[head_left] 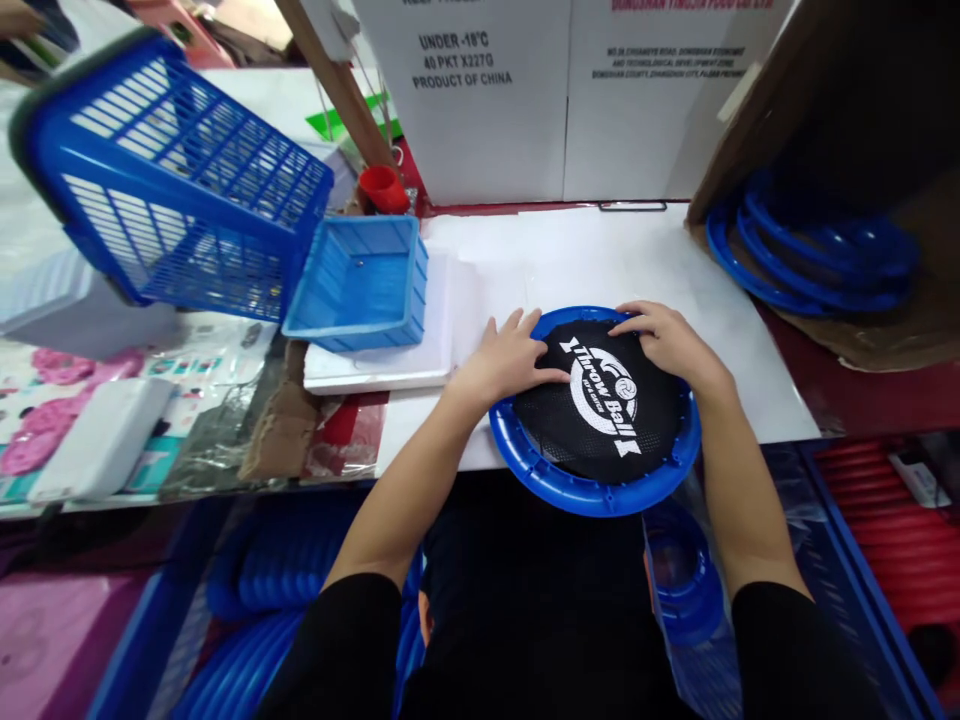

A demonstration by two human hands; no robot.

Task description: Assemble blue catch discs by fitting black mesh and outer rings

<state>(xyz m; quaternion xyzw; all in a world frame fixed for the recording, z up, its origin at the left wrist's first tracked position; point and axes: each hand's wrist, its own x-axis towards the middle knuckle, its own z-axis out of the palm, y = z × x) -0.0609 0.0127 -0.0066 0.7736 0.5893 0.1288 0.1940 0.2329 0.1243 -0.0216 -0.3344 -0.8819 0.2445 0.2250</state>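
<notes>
A round blue plastic ring with a black mesh disc inside it lies at the front edge of the white work surface, partly overhanging it. White "Throw Ball" lettering is printed on the mesh. My left hand rests on the left side of the ring and mesh, fingers spread. On the upper right side lies my right hand, its fingers stretched over the rim and onto the mesh. Neither hand is wrapped round anything; both touch the piece from above.
Left of the ring a light-blue tray sits on a white slab, beside a tilted blue basket. More blue rings lie in a cardboard box at right. Red rings and blue rings are stacked below. A white carton stands behind.
</notes>
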